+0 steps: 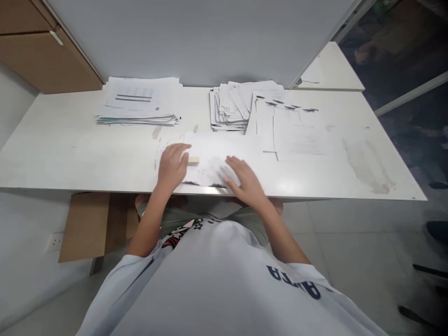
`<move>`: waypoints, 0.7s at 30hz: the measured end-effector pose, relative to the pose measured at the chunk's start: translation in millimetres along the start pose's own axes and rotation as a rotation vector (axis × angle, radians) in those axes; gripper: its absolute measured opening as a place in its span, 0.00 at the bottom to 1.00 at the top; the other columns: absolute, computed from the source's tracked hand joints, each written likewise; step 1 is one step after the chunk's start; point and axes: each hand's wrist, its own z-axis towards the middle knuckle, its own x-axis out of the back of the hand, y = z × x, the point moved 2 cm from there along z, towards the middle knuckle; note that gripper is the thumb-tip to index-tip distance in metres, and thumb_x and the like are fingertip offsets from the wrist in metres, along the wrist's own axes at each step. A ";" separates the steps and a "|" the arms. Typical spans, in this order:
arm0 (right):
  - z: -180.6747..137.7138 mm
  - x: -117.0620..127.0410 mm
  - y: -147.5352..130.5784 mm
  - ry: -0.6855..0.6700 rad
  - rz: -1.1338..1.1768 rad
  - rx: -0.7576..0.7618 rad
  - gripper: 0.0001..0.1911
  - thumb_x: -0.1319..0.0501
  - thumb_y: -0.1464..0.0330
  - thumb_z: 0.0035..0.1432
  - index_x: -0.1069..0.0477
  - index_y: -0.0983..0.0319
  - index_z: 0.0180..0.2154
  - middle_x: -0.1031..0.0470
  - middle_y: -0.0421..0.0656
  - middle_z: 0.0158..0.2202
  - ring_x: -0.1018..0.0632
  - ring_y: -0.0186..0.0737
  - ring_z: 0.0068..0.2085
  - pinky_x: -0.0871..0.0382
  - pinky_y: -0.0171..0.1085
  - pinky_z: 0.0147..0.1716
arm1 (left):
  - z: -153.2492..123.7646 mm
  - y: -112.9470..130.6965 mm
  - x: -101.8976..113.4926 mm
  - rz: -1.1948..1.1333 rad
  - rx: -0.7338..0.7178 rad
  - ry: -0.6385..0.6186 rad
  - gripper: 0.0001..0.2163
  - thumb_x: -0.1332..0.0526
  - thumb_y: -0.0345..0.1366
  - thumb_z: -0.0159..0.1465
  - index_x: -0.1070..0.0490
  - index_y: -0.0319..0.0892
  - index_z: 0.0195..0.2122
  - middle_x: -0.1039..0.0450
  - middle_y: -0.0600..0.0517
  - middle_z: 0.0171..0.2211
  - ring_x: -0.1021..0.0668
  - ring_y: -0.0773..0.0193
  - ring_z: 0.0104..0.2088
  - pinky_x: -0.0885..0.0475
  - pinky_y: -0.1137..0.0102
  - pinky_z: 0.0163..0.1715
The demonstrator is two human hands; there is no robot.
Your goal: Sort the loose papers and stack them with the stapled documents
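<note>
Near the desk's front edge lies a white sheet of paper (214,161) with dark smudges along its lower border. My left hand (172,164) is at the sheet's left side, its fingers pointing right and a gap between thumb and forefinger. A small pale yellow, wood-like block (193,160) shows beside the left thumb; its other end is hidden, and whether the thumb touches it I cannot tell. Over the right part of the sheet is my right hand (245,181), fingers and thumb spread, holding nothing. A grey shadow falls on the paper beside its fingertips.
A thick stack of printed papers (140,100) stands at the back left. Behind the sheet is an untidy pile of smaller papers (229,107), with loose sheets (297,133) to its right. A grey partition (203,42) borders the desk (70,154). Below is an open cardboard box (86,226).
</note>
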 end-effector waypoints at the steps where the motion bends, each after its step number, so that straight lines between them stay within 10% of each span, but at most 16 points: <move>1: 2.5 -11.9 -0.6 -0.068 -0.048 0.011 0.32 0.51 0.52 0.67 0.47 0.60 0.66 0.44 0.49 0.66 0.44 0.50 0.68 0.53 0.55 0.66 | 1.4 1.0 -7.0 0.028 -0.009 -0.033 0.20 0.55 0.41 0.71 0.31 0.39 0.55 0.28 0.43 0.53 0.31 0.56 0.58 0.40 0.59 0.61; 7: 10.3 -43.4 14.2 -0.347 -0.177 0.006 0.36 0.49 0.52 0.65 0.50 0.63 0.67 0.49 0.50 0.68 0.49 0.52 0.69 0.58 0.58 0.66 | 1.5 6.2 -42.5 0.267 0.025 -0.307 0.27 0.53 0.44 0.69 0.44 0.35 0.65 0.41 0.43 0.64 0.45 0.46 0.67 0.53 0.49 0.65; 21: 12.0 -38.0 20.8 -0.303 -0.237 0.026 0.32 0.46 0.58 0.65 0.47 0.62 0.66 0.49 0.48 0.68 0.47 0.47 0.69 0.55 0.54 0.67 | -6.6 2.2 -48.9 0.402 -0.116 -0.328 0.26 0.52 0.38 0.67 0.44 0.34 0.66 0.52 0.41 0.68 0.54 0.44 0.69 0.59 0.45 0.65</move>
